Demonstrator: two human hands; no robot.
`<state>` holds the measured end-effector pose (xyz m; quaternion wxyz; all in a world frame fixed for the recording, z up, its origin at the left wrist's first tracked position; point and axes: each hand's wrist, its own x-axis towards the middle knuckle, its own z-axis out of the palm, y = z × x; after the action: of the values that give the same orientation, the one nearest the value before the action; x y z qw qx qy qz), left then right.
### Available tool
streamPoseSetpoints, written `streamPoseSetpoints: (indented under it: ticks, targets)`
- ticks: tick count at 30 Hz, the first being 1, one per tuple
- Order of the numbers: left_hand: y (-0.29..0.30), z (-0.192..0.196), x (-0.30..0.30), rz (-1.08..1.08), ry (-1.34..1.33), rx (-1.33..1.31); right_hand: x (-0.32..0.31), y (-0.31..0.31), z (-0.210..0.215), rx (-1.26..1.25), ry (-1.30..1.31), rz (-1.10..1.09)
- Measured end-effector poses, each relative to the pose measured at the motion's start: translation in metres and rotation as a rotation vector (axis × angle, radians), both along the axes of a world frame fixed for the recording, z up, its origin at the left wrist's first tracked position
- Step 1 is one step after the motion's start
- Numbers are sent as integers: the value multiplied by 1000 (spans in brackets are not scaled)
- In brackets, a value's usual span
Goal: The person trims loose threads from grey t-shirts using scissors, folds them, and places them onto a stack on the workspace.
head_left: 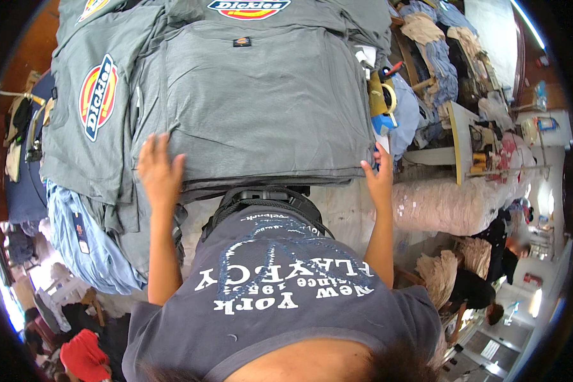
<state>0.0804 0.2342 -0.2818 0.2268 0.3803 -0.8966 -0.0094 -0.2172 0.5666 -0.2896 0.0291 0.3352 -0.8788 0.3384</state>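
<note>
Grey shirt point(261, 102) spread flat, label point(242, 42) at its 12 o'clock; laying-out looks mostly done, small creases left
Left hand point(160, 172) flat, thumb spread, on shirt's 7 o'clock corner; shirt toward 1 o'clock
Right hand point(380, 174) at 5 o'clock corner, thumb and finger parted, cannot tell if pinching; shirt toward 10 o'clock

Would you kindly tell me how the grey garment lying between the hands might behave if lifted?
The grey garment would probably droop, since soft creases cross its fabric. Being cloth spread flat, it might bunch if pushed.
</note>
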Motion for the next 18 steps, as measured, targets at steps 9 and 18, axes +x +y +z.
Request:
streamPoseSetpoints:
  ticks: [9,18]
  targets:
    - [-40,30,40,28,62,321,-6,-23,5,46,373,-152]
    - [-51,46,55,-91,13,87,-31,-44,94,-809,-620,-8]
